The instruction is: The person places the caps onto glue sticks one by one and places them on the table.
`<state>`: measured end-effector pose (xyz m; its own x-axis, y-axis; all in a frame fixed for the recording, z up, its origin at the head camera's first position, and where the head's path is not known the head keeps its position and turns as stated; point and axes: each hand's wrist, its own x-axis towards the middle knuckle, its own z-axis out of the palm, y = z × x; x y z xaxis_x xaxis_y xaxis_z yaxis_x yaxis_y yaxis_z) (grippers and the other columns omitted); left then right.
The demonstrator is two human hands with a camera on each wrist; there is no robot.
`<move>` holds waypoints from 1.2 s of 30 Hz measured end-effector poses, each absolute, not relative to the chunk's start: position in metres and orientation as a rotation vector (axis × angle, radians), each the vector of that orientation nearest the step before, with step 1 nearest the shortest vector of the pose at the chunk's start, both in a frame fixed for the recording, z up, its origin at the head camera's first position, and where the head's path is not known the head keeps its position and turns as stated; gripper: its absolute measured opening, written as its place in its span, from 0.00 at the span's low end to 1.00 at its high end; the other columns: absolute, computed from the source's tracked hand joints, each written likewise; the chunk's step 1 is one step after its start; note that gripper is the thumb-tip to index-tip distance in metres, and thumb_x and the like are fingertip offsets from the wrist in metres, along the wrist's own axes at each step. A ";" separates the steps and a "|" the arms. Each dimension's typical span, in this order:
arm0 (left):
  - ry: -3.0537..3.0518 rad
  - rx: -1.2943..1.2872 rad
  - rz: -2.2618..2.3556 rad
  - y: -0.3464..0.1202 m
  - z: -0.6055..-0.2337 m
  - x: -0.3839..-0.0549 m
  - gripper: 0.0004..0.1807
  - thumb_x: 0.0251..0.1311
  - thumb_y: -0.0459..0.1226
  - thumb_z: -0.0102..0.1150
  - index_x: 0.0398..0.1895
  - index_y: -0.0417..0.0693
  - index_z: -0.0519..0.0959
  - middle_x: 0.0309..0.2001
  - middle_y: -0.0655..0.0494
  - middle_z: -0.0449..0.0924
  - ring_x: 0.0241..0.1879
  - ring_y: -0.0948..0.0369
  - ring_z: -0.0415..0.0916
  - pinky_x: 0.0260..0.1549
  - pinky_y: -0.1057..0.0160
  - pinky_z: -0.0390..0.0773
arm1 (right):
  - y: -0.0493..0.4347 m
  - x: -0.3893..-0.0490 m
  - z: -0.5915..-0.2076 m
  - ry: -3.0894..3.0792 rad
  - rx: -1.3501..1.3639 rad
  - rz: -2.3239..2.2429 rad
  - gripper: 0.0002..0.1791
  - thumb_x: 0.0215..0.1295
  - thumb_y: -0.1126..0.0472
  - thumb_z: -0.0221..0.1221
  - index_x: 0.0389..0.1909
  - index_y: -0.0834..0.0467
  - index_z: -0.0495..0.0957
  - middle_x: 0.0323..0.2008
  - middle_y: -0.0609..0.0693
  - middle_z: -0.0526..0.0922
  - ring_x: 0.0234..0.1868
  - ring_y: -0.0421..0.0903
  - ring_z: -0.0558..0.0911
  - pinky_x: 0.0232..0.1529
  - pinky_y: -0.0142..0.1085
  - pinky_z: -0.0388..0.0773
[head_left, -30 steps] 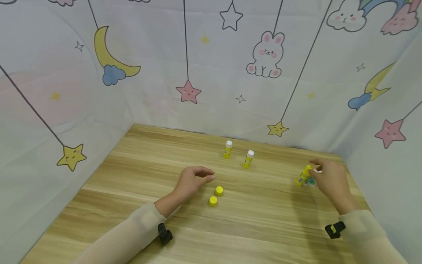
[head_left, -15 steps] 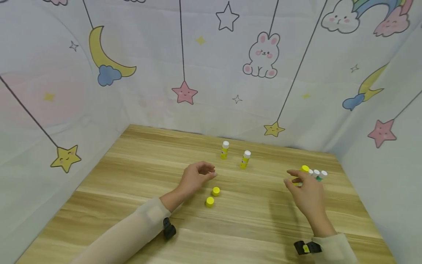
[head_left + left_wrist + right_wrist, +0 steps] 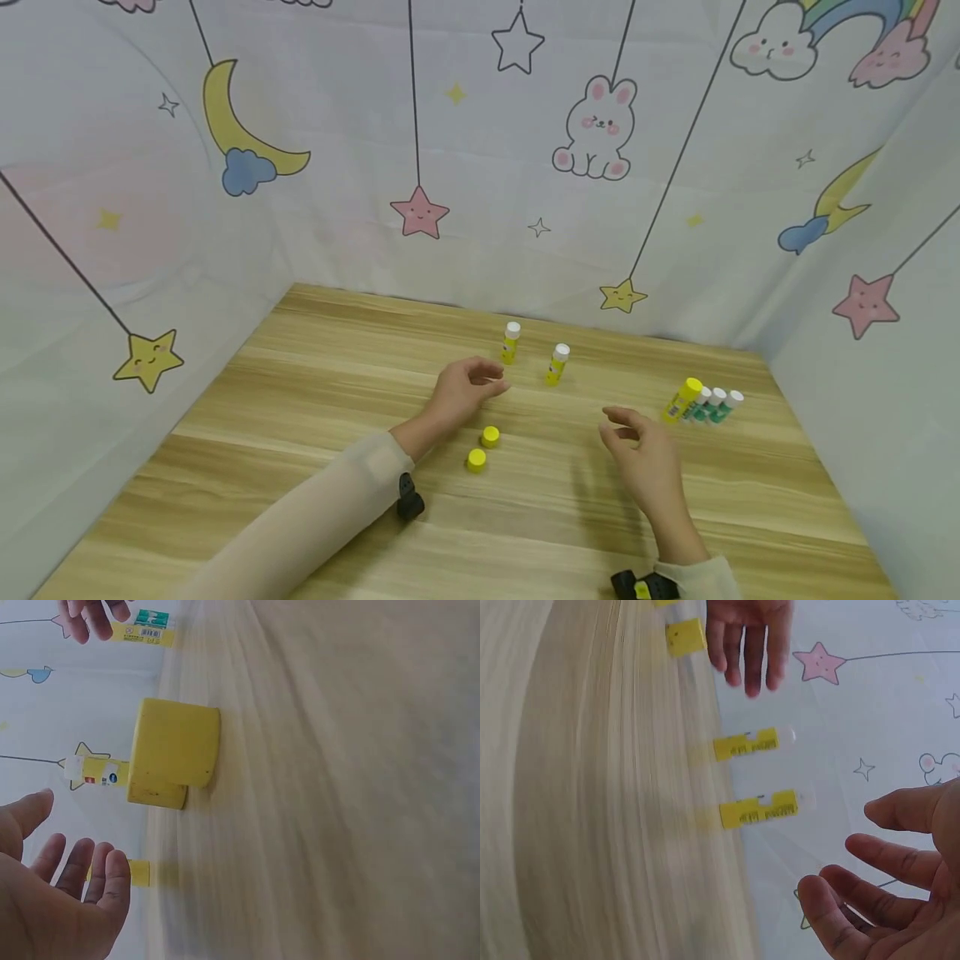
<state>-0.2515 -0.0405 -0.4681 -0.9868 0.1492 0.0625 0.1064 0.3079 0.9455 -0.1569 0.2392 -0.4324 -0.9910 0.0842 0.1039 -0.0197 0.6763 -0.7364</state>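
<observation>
Two yellow glue sticks with white tops stand upright at mid table, a farther one (image 3: pixel 511 343) and a nearer one (image 3: pixel 557 364). My left hand (image 3: pixel 463 396) hovers just left of and in front of them, fingers loosely bent and holding nothing. Two yellow caps sit below that hand, a rear cap (image 3: pixel 490 437) and a front cap (image 3: pixel 476 460). My right hand (image 3: pixel 647 458) is in the air right of the caps, its fingers relaxed with nothing in them. Another yellow glue stick (image 3: pixel 682 401), with a yellow top, stands at the right beside green glue sticks (image 3: pixel 722 407) with white tops.
The wooden table (image 3: pixel 315 367) meets a white printed cloth (image 3: pixel 480 267) behind it and at both sides. Black wrist cameras are strapped at the left cuff (image 3: pixel 409 498) and the right cuff (image 3: pixel 643 586).
My right hand has let go of the yellow glue stick beside the green ones and moved left, toward the middle. My left hand has shifted slightly right and away from me.
</observation>
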 end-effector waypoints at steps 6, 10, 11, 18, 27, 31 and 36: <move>2.477 0.253 1.805 -0.028 -0.472 -0.261 0.19 0.64 0.41 0.69 0.54 0.41 0.83 0.52 0.50 0.85 0.52 0.54 0.82 0.51 0.56 0.83 | 0.227 -0.149 -0.435 -2.739 -0.137 1.350 0.19 0.74 0.50 0.60 0.60 0.54 0.81 0.59 0.55 0.83 0.54 0.53 0.82 0.38 0.36 0.81; 2.442 0.258 1.813 -0.018 -0.474 -0.269 0.20 0.65 0.42 0.69 0.56 0.42 0.82 0.53 0.51 0.85 0.52 0.55 0.82 0.51 0.56 0.82 | 0.220 -0.145 -0.437 -2.725 -0.141 1.391 0.17 0.74 0.54 0.61 0.59 0.54 0.82 0.58 0.55 0.83 0.54 0.53 0.82 0.36 0.34 0.81; 2.434 0.261 1.811 -0.016 -0.474 -0.271 0.21 0.64 0.42 0.69 0.57 0.42 0.82 0.54 0.51 0.84 0.53 0.55 0.82 0.52 0.56 0.82 | 0.219 -0.145 -0.437 -2.722 -0.139 1.397 0.17 0.73 0.54 0.61 0.58 0.54 0.82 0.58 0.54 0.83 0.54 0.53 0.82 0.36 0.34 0.81; 2.390 0.264 1.782 0.006 -0.469 -0.286 0.24 0.64 0.41 0.69 0.62 0.44 0.79 0.58 0.52 0.82 0.55 0.53 0.80 0.52 0.57 0.82 | 0.212 -0.142 -0.434 -2.710 -0.099 1.392 0.17 0.73 0.53 0.61 0.58 0.54 0.82 0.58 0.55 0.83 0.54 0.53 0.83 0.38 0.35 0.83; 2.316 0.159 1.801 0.033 -0.469 -0.299 0.26 0.62 0.41 0.71 0.62 0.46 0.78 0.60 0.50 0.81 0.58 0.52 0.78 0.47 0.59 0.84 | 0.208 -0.140 -0.431 -2.700 -0.075 1.408 0.16 0.73 0.54 0.61 0.58 0.55 0.83 0.58 0.55 0.84 0.54 0.53 0.84 0.39 0.37 0.83; 2.262 0.139 1.837 0.040 -0.471 -0.301 0.25 0.61 0.38 0.71 0.62 0.46 0.78 0.62 0.46 0.79 0.56 0.51 0.79 0.43 0.60 0.85 | 0.207 -0.140 -0.431 -2.693 -0.071 1.423 0.16 0.73 0.54 0.62 0.56 0.55 0.83 0.56 0.55 0.85 0.52 0.52 0.84 0.38 0.34 0.83; 2.275 0.163 1.829 0.043 -0.470 -0.302 0.24 0.61 0.36 0.71 0.61 0.45 0.79 0.63 0.45 0.78 0.58 0.50 0.79 0.43 0.62 0.85 | 0.206 -0.141 -0.430 -2.699 -0.049 1.412 0.16 0.73 0.53 0.62 0.56 0.54 0.83 0.56 0.55 0.85 0.52 0.52 0.84 0.40 0.37 0.84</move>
<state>-0.3020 0.0435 -0.4703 -0.9701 0.2214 -0.0992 -0.0494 0.2204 0.9742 -0.1410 0.2063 -0.4298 -0.9950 0.0726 0.0693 -0.0155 0.5708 -0.8209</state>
